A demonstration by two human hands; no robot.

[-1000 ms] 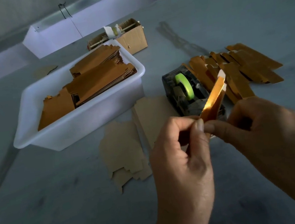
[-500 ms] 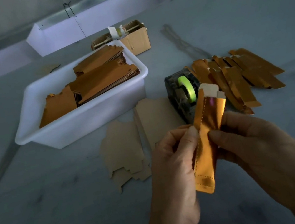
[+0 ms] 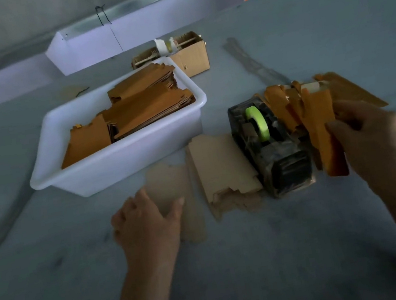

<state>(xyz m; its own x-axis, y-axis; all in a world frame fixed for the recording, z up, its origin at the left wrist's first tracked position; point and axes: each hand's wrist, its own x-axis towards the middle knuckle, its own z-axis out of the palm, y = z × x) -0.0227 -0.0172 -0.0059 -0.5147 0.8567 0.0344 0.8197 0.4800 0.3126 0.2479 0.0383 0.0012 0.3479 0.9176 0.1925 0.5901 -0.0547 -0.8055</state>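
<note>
The fingers (image 3: 350,111) of the right hand (image 3: 373,139) pinch a folded orange carton (image 3: 322,129) by its edge, holding it nearly upright just right of the tape dispenser (image 3: 269,143). The left hand (image 3: 146,221) lies palm down, fingers loose and gripping nothing, thumb touching a flat tan blank (image 3: 169,186) on the surface (image 3: 262,257). The carton is long, flattened, blurred, with a pale top flap.

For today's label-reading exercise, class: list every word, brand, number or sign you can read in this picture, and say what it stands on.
None can be read. The flat orange card sleeve held by the right hand, the black tape dispenser with its green roll, the white plastic tub of orange card blanks and the small brown cardboard box show no legible print; the picture is dim and motion-blurred.
</note>
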